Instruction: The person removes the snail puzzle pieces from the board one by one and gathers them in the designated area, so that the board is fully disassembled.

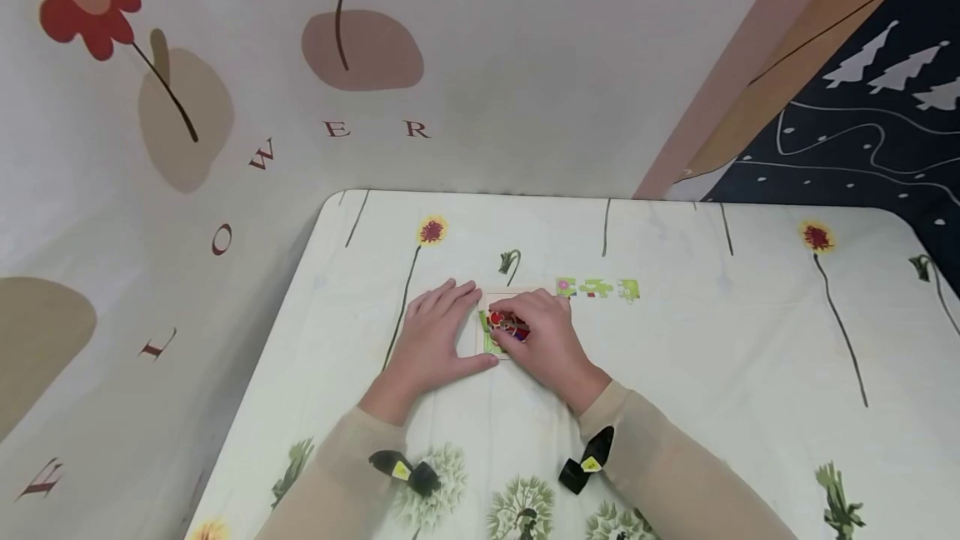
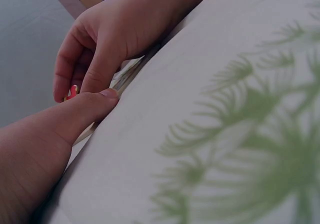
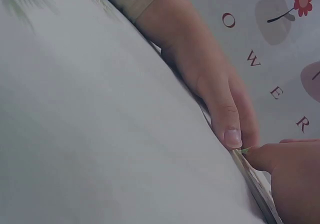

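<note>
A small jigsaw puzzle board (image 1: 516,291) with a pale rim lies on the table between both hands. My left hand (image 1: 435,344) rests flat at its left side, fingers straight, the thumb on its near edge. Over the board, my right hand (image 1: 549,338) pinches a puzzle piece (image 1: 512,324) with a red picture between thumb and fingers. The left wrist view shows a red bit of the piece (image 2: 73,91) beside the right fingertips. The right hand hides much of the board, so I cannot tell how the piece sits in it.
Several green puzzle pieces (image 1: 596,287) lie in a row right of the board's far edge. A white flower-print cloth (image 1: 712,357) covers the table. Behind it hangs a pale printed curtain (image 1: 525,65), with a dark tree-patterned cloth (image 1: 862,132) at the right.
</note>
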Demonstrator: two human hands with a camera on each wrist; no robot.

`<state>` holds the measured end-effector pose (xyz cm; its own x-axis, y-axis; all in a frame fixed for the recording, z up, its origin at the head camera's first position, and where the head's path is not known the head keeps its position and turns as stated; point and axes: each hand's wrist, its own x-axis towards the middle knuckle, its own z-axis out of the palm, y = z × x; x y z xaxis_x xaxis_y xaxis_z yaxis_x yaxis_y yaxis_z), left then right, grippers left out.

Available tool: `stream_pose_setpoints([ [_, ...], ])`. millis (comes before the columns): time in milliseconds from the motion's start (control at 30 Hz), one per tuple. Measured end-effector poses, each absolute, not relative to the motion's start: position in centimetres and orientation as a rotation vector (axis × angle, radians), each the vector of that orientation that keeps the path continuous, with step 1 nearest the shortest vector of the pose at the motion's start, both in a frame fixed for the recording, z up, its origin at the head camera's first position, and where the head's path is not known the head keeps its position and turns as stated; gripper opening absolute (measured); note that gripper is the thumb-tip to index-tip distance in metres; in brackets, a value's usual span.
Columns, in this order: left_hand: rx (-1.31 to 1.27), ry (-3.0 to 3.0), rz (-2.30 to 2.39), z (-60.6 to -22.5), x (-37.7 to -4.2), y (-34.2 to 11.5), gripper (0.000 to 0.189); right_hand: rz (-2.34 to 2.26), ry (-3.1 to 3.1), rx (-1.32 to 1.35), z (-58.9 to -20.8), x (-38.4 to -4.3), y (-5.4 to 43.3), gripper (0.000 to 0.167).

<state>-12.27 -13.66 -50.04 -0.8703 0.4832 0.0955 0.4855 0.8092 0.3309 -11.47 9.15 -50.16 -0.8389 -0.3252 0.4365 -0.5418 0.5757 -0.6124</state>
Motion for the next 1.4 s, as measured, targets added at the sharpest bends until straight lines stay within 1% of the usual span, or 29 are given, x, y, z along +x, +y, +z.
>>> stream_pose_setpoints([
  [300,-0.785,-2.988,-0.564,-49.8,-12.1,-13.7,0.103,1.207,-2.494,0.671,-49.9,-11.1,9.6,0.035],
  [700,-0.794,-3.005,-0.534,-50.0,-12.2,-13.3,0.103,1.208,-2.491,0.608,-49.9,-10.4,11.1,0.036],
  [1167,-0.799,-3.007,-0.528,-49.7,-12.6,-13.5,0.106,1.186,-2.527,0.490,-50.0,-10.8,12.2,0.036],
  [1400,-0.789,-3.020,-0.527,-49.7,-12.4,-13.6,0.105,1.221,-2.528,0.453,-50.0,-10.4,14.0,0.039],
])
